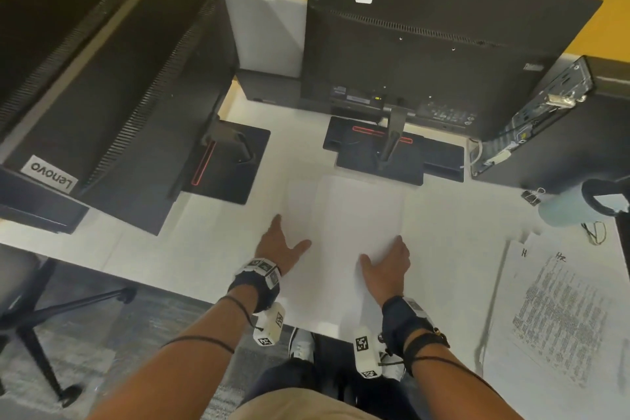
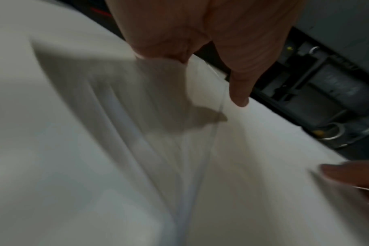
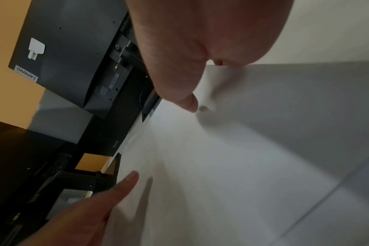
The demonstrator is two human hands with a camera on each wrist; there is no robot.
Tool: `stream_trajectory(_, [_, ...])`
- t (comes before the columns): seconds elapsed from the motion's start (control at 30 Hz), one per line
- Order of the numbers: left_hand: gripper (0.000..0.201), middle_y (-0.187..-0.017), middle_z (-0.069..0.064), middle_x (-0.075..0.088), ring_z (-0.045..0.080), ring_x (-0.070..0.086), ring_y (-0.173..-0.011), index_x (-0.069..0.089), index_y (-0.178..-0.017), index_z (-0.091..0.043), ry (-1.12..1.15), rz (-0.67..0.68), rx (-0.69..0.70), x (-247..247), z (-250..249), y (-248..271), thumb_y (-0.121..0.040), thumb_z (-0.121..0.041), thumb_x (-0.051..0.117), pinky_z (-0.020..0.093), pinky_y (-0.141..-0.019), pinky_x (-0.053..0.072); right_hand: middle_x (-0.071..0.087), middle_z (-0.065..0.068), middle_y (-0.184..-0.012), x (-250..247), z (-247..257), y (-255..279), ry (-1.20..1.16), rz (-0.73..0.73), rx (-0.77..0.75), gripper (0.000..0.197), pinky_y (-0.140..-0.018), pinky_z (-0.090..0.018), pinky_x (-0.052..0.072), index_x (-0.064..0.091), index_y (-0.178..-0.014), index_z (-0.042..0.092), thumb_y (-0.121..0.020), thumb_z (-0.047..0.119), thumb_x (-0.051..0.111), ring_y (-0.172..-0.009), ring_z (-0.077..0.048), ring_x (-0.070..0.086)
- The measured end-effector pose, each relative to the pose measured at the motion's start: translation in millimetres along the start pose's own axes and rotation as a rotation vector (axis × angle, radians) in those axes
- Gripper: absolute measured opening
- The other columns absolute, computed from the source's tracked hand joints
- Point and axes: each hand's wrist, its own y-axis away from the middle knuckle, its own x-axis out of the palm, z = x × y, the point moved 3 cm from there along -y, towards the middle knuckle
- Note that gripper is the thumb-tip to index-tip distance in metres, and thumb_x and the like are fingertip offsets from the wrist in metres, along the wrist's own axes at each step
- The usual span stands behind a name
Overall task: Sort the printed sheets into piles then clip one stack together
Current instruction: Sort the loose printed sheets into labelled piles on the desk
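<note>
Hands flat, fingers straight: left hand [image 1: 284, 246] and right hand [image 1: 387, 264] flank the blank sheets [image 1: 354, 215], touching them.

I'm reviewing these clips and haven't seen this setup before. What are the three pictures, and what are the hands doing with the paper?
No machine here: a person wears three cameras. The head view looks down at a white desk; each wrist view looks along one hand. The left hand and right hand lie flat with straight fingers on a blank-looking white stack of sheets, with no grip on anything. A printed pile with handwritten marks lies to the right, a small black binder clip behind it. Black monitors stand at the back.
</note>
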Motion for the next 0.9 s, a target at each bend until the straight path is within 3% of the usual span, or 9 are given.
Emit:
stream_trajectory(0.1, [0.076,-0.161,0.014,0.042,0.033,0.048,-0.144,0.02,-0.161,-0.011,0.124,0.139,0.039,22,-24,11,-0.103,-0.04,0.059,0.037,-0.116,0.039,0.014,-0.01,-0.172,3,-4,2,0.055,0.045,-0.074,0.095,-0.13,-0.041,0.015,0.01,-0.166,0.008,-0.094,0.02,0.07,-0.158,-0.028,0.011])
stream_trajectory(0.23, [0.064,-0.152,0.016,0.049,0.033,0.054,-0.135,0.029,-0.153,-0.007,0.18,0.15,-0.018,37,-39,16,-0.102,-0.027,0.061,0.037,-0.11,0.045,0.012,0.0,-0.173,-9,-12,3,0.072,0.121,-0.117,0.092,-0.128,-0.036,0.011,0.01,-0.167,0.017,-0.096,0.022,0.068,-0.159,-0.022,0.01])
stream_trajectory(0.4, [0.063,-0.116,0.007,0.059,0.026,0.062,-0.101,0.038,-0.135,-0.008,0.197,0.205,-0.037,31,-31,13,-0.087,-0.015,0.078,0.035,-0.086,0.053,0.041,-0.012,-0.151,-34,-34,-16,0.225,0.068,-0.086,0.075,-0.115,-0.056,0.039,0.036,-0.143,0.009,-0.082,0.041,0.065,-0.14,-0.04,0.039])
stream_trajectory(0.47, [0.067,-0.124,0.008,0.06,0.031,0.063,-0.118,0.038,-0.143,-0.008,0.243,0.159,-0.032,28,-32,11,-0.091,-0.021,0.077,0.035,-0.096,0.05,0.032,-0.004,-0.161,-33,-33,-11,0.312,0.158,-0.201,0.074,-0.122,-0.051,0.03,0.032,-0.153,0.014,-0.09,0.033,0.064,-0.148,-0.035,0.027])
stream_trajectory(0.53, [0.07,-0.151,0.013,0.048,0.032,0.046,-0.144,0.028,-0.157,-0.003,0.203,0.143,-0.025,26,-40,13,-0.101,-0.024,0.064,0.033,-0.114,0.036,0.019,-0.001,-0.171,-32,-35,-8,0.3,0.23,-0.268,0.08,-0.128,-0.043,0.016,0.019,-0.165,0.015,-0.098,0.025,0.063,-0.156,-0.03,0.014])
stream_trajectory(0.63, [0.066,-0.167,0.011,0.03,0.028,0.031,-0.154,0.023,-0.162,-0.007,0.194,0.146,0.075,24,-49,17,-0.106,-0.019,0.055,0.032,-0.123,0.023,0.016,-0.001,-0.172,-41,-42,-12,0.056,0.173,-0.173,0.087,-0.13,-0.043,0.013,0.009,-0.168,0.018,-0.102,0.032,0.064,-0.159,-0.027,0.014])
stream_trajectory(0.77, [0.062,-0.148,0.002,0.057,0.024,0.053,-0.138,0.046,-0.152,-0.02,0.235,0.175,0.238,20,-52,22,-0.094,-0.022,0.065,0.045,-0.121,0.037,0.042,0.005,-0.154,-54,-33,-15,-0.363,0.16,0.039,0.089,-0.119,-0.038,0.037,0.02,-0.165,0.024,-0.096,0.038,0.074,-0.141,-0.016,0.045])
stream_trajectory(0.83, [0.059,-0.136,0.001,0.065,0.023,0.06,-0.128,0.053,-0.145,-0.02,0.274,0.223,0.27,15,-60,28,-0.088,-0.012,0.067,0.043,-0.115,0.044,0.054,0.001,-0.15,-61,-24,-16,-0.54,0.215,0.048,0.073,-0.112,-0.038,0.046,0.036,-0.157,0.025,-0.096,0.027,0.076,-0.131,-0.016,0.057])
stream_trajectory(0.9, [0.055,-0.124,0.004,0.069,0.026,0.065,-0.119,0.058,-0.134,-0.021,0.33,0.25,0.253,9,-72,32,-0.082,-0.008,0.07,0.041,-0.109,0.049,0.057,-0.005,-0.142,-69,-19,-23,-0.689,0.212,0.108,0.08,-0.104,-0.035,0.048,0.031,-0.158,0.02,-0.094,0.016,0.078,-0.122,-0.019,0.061])
